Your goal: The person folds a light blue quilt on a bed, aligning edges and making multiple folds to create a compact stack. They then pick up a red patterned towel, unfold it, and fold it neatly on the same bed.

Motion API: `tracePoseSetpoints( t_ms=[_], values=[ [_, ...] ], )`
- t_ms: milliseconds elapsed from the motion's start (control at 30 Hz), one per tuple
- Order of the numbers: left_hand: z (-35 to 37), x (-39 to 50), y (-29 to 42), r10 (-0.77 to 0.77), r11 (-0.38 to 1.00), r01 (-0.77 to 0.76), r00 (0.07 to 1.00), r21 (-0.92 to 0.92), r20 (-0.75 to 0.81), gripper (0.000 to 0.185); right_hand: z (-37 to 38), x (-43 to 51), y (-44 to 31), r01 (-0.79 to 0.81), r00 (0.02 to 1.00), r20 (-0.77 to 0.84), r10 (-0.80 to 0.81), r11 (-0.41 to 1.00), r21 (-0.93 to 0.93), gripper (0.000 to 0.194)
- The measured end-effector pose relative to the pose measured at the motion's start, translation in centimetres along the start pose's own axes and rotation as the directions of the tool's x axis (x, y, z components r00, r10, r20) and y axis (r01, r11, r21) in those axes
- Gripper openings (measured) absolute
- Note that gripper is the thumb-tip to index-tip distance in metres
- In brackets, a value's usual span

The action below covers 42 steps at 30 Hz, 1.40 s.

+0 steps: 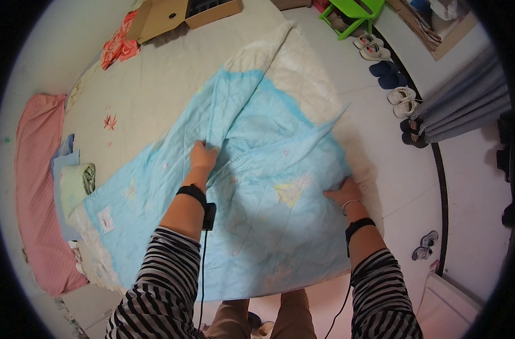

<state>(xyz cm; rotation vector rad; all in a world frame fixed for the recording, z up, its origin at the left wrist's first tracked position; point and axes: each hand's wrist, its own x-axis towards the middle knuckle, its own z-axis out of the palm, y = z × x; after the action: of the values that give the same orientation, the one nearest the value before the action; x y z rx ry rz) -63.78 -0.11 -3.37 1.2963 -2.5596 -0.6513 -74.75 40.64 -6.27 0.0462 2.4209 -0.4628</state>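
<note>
A light blue quilt (pixel 257 229) with a cream border lies rumpled over the near side of a bed (pixel 151 97), and its front edge hangs by my legs. Near the quilt's middle, my left hand (pixel 203 157) grips a folded ridge of the fabric. My right hand (pixel 345 195) pinches the quilt's right side, with some fingers hidden under the cloth. Between the two hands the fabric is creased, and one pointed flap juts out to the right. A white tag (pixel 105 219) shows at the quilt's left.
An open cardboard box (pixel 213 15) and red-orange cloth (pixel 121 42) sit at the bed's far end. Along the left lie a folded green quilt (pixel 77 184) and pink fabric (pixel 39 190). Several pairs of shoes (pixel 403 101), a green plastic stool (pixel 352 15) and a grey curtain (pixel 460 97) stand right.
</note>
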Motion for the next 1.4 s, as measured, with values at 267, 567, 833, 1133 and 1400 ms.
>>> tracePoseSetpoints(
  t_ms=[267,567,833,1133,1400],
  values=[
    [-13.8,-9.0,7.6,0.566,0.75,-0.395,0.798,-0.53,0.206,0.026,-0.9,-1.2,-1.0,-0.055,0.998,0.009,0.055,0.998,-0.043,0.078],
    [-9.3,-31.0,4.0,0.555,0.832,-0.223,0.341,-0.509,0.759,0.043,-0.7,-1.8,6.1,-0.165,0.982,0.117,0.146,0.376,0.912,0.055],
    [-10.8,-32.7,-9.6,0.166,0.949,0.056,0.747,-0.309,0.644,0.02,-2.0,-3.0,17.4,0.038,0.874,-0.242,0.421,0.436,0.899,0.043],
    [-16.6,-32.0,-25.2,-0.715,0.461,0.739,0.637,-0.492,0.288,0.025,-1.1,-6.7,5.0,0.153,0.911,-0.404,-0.084,0.978,0.141,0.064],
    [-16.1,-24.3,-31.4,-0.935,0.24,0.877,0.325,-0.416,0.146,0.044,1.8,-6.4,6.9,0.075,0.867,-0.462,-0.186,0.966,-0.247,0.062]
  ],
)
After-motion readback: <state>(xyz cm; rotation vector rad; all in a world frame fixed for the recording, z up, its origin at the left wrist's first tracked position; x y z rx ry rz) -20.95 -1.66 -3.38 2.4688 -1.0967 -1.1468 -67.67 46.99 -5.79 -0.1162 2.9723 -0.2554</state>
